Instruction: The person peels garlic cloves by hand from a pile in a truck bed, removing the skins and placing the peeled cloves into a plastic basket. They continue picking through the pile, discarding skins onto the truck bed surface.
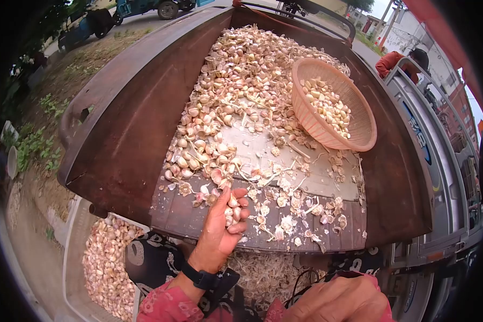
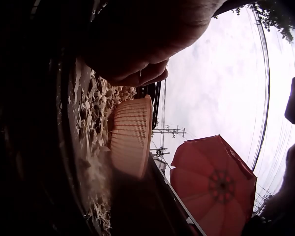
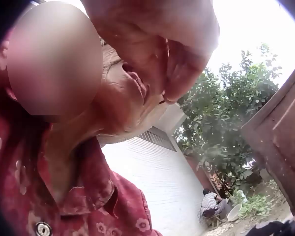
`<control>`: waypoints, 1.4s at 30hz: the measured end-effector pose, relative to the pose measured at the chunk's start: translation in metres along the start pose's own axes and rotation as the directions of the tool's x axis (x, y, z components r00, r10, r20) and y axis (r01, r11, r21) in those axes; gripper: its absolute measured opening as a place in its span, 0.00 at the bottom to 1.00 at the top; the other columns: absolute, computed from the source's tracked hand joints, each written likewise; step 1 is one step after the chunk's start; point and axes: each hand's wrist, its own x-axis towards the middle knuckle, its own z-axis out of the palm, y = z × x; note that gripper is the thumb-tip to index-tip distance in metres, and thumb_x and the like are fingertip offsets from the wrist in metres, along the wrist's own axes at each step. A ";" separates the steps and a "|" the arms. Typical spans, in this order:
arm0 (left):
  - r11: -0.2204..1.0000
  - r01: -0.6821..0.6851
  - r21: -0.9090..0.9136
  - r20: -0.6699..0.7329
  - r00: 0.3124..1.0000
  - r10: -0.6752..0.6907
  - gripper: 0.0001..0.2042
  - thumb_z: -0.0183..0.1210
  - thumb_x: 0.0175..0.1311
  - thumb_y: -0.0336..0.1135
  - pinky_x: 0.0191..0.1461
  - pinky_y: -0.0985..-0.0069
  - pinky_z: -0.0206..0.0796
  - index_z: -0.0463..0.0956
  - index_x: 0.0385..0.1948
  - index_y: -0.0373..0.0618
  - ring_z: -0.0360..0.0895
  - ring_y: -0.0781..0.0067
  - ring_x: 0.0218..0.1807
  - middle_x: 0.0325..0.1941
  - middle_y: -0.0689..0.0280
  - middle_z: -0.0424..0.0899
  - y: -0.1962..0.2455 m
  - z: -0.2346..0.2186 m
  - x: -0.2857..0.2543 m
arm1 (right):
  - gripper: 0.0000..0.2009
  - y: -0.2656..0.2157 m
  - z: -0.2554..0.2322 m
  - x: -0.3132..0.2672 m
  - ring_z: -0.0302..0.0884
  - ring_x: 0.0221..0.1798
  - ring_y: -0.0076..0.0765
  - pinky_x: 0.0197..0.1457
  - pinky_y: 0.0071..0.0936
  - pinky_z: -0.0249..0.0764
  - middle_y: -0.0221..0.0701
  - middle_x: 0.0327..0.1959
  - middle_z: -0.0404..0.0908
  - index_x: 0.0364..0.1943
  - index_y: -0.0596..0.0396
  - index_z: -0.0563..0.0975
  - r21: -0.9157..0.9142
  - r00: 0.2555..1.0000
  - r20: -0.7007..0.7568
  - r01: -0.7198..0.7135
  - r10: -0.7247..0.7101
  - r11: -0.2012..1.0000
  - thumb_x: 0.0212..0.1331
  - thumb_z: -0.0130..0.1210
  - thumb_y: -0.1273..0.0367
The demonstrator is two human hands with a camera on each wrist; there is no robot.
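Observation:
My left hand (image 1: 220, 231) is turned palm up over the near edge of the cart bed, its fingers curled around several garlic cloves (image 1: 232, 212). Just beyond the fingertips, loose garlic (image 1: 204, 153) spreads back into a large heap. In the left wrist view the same hand (image 2: 152, 44) appears dark, with the cloves mostly hidden. My right hand (image 1: 333, 300) is raised close to the head camera, back of the hand showing. In the right wrist view, the bent fingers of that hand (image 3: 162, 44) are in front of the chin; I cannot tell whether they hold anything.
A pink woven basket (image 1: 335, 107) of peeled cloves leans on the heap. Papery skins and root scraps (image 1: 290, 209) litter the near boards. High rusty metal walls (image 1: 129, 123) flank the bed. Below left stands a white crate (image 1: 72, 252) of cloves. A silver vehicle (image 1: 424, 139) is at right.

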 end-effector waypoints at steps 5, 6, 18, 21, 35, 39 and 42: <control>1.000 0.001 0.024 0.000 1.000 -0.001 0.16 0.49 0.75 0.47 0.15 0.89 0.56 0.74 0.46 0.43 0.74 0.78 0.28 0.33 0.66 0.77 -0.003 0.003 -0.004 | 0.11 -0.008 0.022 0.000 0.87 0.40 0.45 0.43 0.31 0.83 0.49 0.37 0.85 0.39 0.68 0.81 0.156 0.977 -0.030 0.214 -0.212 0.964 0.50 0.65 0.82; 1.000 -0.002 0.031 0.018 1.000 0.002 0.16 0.49 0.76 0.47 0.15 0.88 0.57 0.74 0.46 0.43 0.74 0.77 0.28 0.33 0.66 0.77 -0.004 0.001 -0.003 | 0.10 -0.008 0.022 -0.001 0.87 0.40 0.45 0.42 0.31 0.83 0.49 0.37 0.85 0.39 0.68 0.81 0.152 0.973 -0.040 0.231 -0.227 0.961 0.50 0.66 0.82; 0.990 -0.053 0.131 0.016 0.999 0.051 0.17 0.50 0.75 0.48 0.19 0.89 0.57 0.75 0.43 0.42 0.76 0.81 0.30 0.35 0.68 0.79 -0.008 0.013 -0.008 | 0.11 0.064 -0.062 -0.041 0.85 0.46 0.33 0.46 0.27 0.81 0.40 0.41 0.86 0.39 0.61 0.82 -0.468 0.866 -0.383 -0.481 0.320 0.741 0.50 0.67 0.80; 0.973 -0.059 0.223 0.104 0.994 0.037 0.16 0.50 0.75 0.47 0.19 0.90 0.56 0.75 0.44 0.42 0.75 0.86 0.30 0.34 0.71 0.78 -0.007 0.012 -0.009 | 0.07 0.099 -0.082 -0.050 0.77 0.32 0.19 0.32 0.18 0.69 0.26 0.34 0.82 0.36 0.56 0.84 -0.458 0.782 -0.468 -0.612 0.411 0.644 0.51 0.68 0.74; 0.983 -0.076 0.169 0.022 0.997 0.073 0.13 0.54 0.73 0.45 0.15 0.93 0.51 0.74 0.40 0.44 0.71 0.87 0.24 0.29 0.71 0.76 -0.014 0.005 -0.009 | 0.08 0.123 -0.079 -0.044 0.78 0.31 0.42 0.32 0.31 0.74 0.34 0.28 0.73 0.33 0.56 0.77 -0.888 0.948 -0.188 -0.277 0.258 0.368 0.49 0.65 0.75; 0.998 -0.027 0.059 0.021 0.999 0.026 0.12 0.54 0.73 0.43 0.14 0.92 0.54 0.74 0.39 0.44 0.74 0.83 0.25 0.31 0.68 0.79 -0.006 0.011 -0.009 | 0.07 0.119 -0.111 -0.016 0.81 0.35 0.28 0.33 0.26 0.75 0.33 0.30 0.81 0.39 0.58 0.83 -0.648 0.816 -0.283 -0.551 0.505 0.526 0.58 0.64 0.72; 0.996 0.050 -0.073 0.101 0.994 -0.042 0.11 0.55 0.73 0.43 0.13 0.91 0.56 0.74 0.40 0.44 0.76 0.81 0.26 0.32 0.66 0.80 -0.004 0.005 -0.006 | 0.08 0.159 -0.147 0.003 0.81 0.34 0.44 0.38 0.36 0.74 0.41 0.31 0.82 0.38 0.62 0.81 -0.720 0.816 -0.362 -0.552 0.451 0.421 0.59 0.61 0.70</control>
